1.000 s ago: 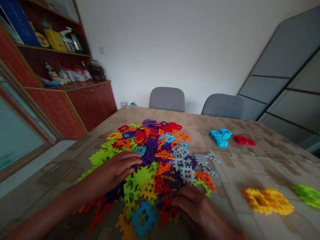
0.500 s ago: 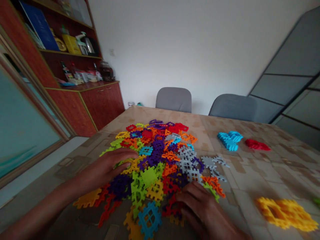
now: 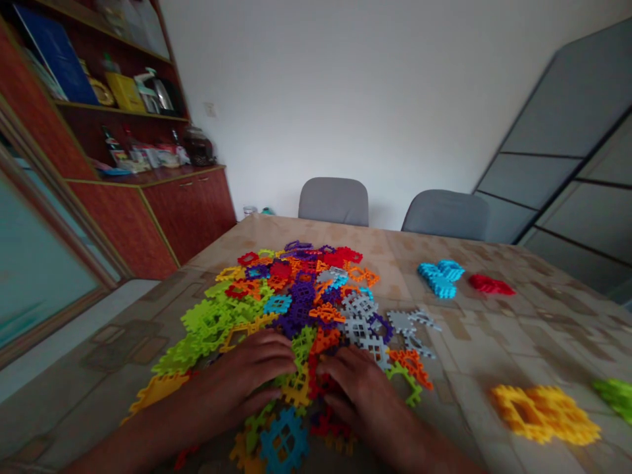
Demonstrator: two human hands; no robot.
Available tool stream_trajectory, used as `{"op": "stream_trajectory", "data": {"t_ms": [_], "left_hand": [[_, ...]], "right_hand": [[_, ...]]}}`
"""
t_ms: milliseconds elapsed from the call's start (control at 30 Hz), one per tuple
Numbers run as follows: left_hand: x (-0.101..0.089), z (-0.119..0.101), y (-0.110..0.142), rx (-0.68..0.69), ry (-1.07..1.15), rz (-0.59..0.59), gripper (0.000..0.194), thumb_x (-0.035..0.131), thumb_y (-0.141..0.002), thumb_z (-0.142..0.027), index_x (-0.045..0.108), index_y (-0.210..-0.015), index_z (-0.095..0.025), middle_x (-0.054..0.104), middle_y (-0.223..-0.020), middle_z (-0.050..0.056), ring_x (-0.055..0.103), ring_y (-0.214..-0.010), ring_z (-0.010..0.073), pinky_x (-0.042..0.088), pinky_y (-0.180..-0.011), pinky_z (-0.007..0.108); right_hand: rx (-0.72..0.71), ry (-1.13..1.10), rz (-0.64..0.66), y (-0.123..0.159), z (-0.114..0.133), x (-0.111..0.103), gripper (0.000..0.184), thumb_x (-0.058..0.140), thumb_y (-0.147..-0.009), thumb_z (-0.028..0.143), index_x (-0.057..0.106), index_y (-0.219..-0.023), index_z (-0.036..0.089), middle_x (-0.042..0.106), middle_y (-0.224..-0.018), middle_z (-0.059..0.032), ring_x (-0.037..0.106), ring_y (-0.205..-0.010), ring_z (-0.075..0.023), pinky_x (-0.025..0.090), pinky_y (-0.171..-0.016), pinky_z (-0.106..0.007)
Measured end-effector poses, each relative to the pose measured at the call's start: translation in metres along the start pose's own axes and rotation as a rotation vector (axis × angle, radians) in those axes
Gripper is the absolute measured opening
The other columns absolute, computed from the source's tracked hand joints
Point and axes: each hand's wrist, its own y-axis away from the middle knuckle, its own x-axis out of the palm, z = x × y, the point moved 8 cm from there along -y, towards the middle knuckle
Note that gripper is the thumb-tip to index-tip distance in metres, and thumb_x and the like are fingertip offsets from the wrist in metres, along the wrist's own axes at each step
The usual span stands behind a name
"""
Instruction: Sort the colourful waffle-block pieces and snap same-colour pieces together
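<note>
A pile of flat plastic interlocking building pieces with notched edges lies in front of me. My left hand (image 3: 254, 372) rests low over the near part of the pile, fingers and thumb apart, beside lime-green pieces and a yellow piece (image 3: 297, 388). Opposite it, my right hand (image 3: 360, 385) has curled fingers and thumb around a red interlocking piece (image 3: 322, 382), partly hidden by the fingers. Below the hands lies a blue window-patterned piece (image 3: 284, 442). Purple pieces (image 3: 301, 299) fill the middle of the pile, with grey pieces (image 3: 359, 322) to the right.
Separate on the table (image 3: 464, 342) sit blue pieces (image 3: 441, 278), red pieces (image 3: 491, 285), a yellow stack (image 3: 546, 413) and green pieces (image 3: 617, 395). Lime-green pieces (image 3: 212, 319) spread at left. Two grey chairs (image 3: 334, 199) stand behind the table.
My left hand has moved right and nearer to me, uncovering lime-green pieces at left. The right hand has shifted slightly left and away, closer to the left. The view has turned slightly right.
</note>
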Motion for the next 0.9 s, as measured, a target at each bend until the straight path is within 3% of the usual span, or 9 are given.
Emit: {"op": "stream_trajectory", "data": {"t_ms": [100, 200, 333, 533, 667, 800, 900], "left_hand": [[-0.003, 0.002, -0.001, 0.000, -0.030, -0.027, 0.028, 0.061, -0.100, -0.025, 0.063, -0.128, -0.030, 0.068, -0.129, 0.004, 0.059, -0.124, 0.0248, 0.044, -0.111, 0.038], [-0.011, 0.000, -0.003, 0.015, -0.050, -0.084, 0.024, 0.054, -0.103, -0.028, 0.065, -0.125, -0.029, 0.070, -0.124, 0.005, 0.063, -0.117, 0.0245, 0.048, -0.105, 0.036], [-0.013, -0.001, -0.003, 0.022, -0.053, -0.078, 0.023, 0.050, -0.105, -0.030, 0.066, -0.123, -0.029, 0.073, -0.119, 0.004, 0.067, -0.111, 0.0229, 0.051, -0.100, 0.033], [-0.007, 0.010, 0.003, -0.012, -0.031, -0.079, 0.026, 0.051, -0.104, -0.027, 0.065, -0.126, -0.031, 0.072, -0.124, 0.003, 0.067, -0.113, 0.0208, 0.052, -0.101, 0.029], [-0.021, 0.036, 0.009, -0.073, -0.073, -0.164, 0.028, 0.047, -0.106, -0.032, 0.066, -0.126, -0.032, 0.071, -0.128, 0.003, 0.064, -0.120, 0.0212, 0.050, -0.104, 0.030], [-0.054, 0.084, 0.025, -0.274, -0.189, -0.333, 0.038, 0.046, -0.102, -0.055, 0.070, -0.120, -0.032, 0.075, -0.120, 0.004, 0.069, -0.113, 0.0261, 0.052, -0.102, 0.037], [-0.069, 0.109, 0.038, -0.376, -0.229, -0.385, 0.048, 0.040, -0.100, -0.065, 0.071, -0.113, -0.031, 0.077, -0.113, 0.005, 0.072, -0.105, 0.0285, 0.055, -0.097, 0.041]], "right_hand": [[-0.044, -0.094, -0.082, 0.003, -0.004, -0.009, 0.033, 0.069, -0.086, 0.007, 0.064, -0.114, 0.023, 0.068, -0.108, -0.0031, 0.060, -0.102, -0.0202, 0.046, -0.091, -0.032], [0.004, -0.125, -0.125, 0.008, -0.014, -0.020, 0.031, 0.065, -0.088, 0.006, 0.065, -0.114, 0.023, 0.069, -0.102, -0.0029, 0.061, -0.097, -0.0197, 0.047, -0.086, -0.031], [0.062, -0.095, -0.105, 0.013, -0.024, -0.029, 0.029, 0.062, -0.089, 0.005, 0.066, -0.113, 0.022, 0.069, -0.096, -0.0031, 0.063, -0.091, -0.0196, 0.048, -0.080, -0.030], [0.020, -0.046, -0.083, 0.016, -0.017, -0.027, 0.021, 0.057, -0.096, 0.011, 0.066, -0.110, 0.022, 0.068, -0.098, -0.0033, 0.062, -0.092, -0.0193, 0.047, -0.080, -0.030], [-0.029, -0.068, -0.025, 0.021, -0.010, -0.024, 0.023, 0.056, -0.095, 0.010, 0.066, -0.110, 0.024, 0.068, -0.104, -0.0032, 0.062, -0.096, -0.0194, 0.048, -0.083, -0.030], [-0.042, -0.073, -0.002, 0.036, -0.008, -0.028, 0.027, 0.054, -0.095, 0.007, 0.065, -0.114, 0.024, 0.069, -0.103, -0.0039, 0.063, -0.095, -0.0193, 0.048, -0.081, -0.029], [-0.056, -0.037, -0.021, 0.046, -0.004, -0.026, 0.023, 0.053, -0.096, 0.008, 0.066, -0.108, 0.024, 0.070, -0.096, -0.0033, 0.064, -0.088, -0.0181, 0.047, -0.075, -0.026]]}}
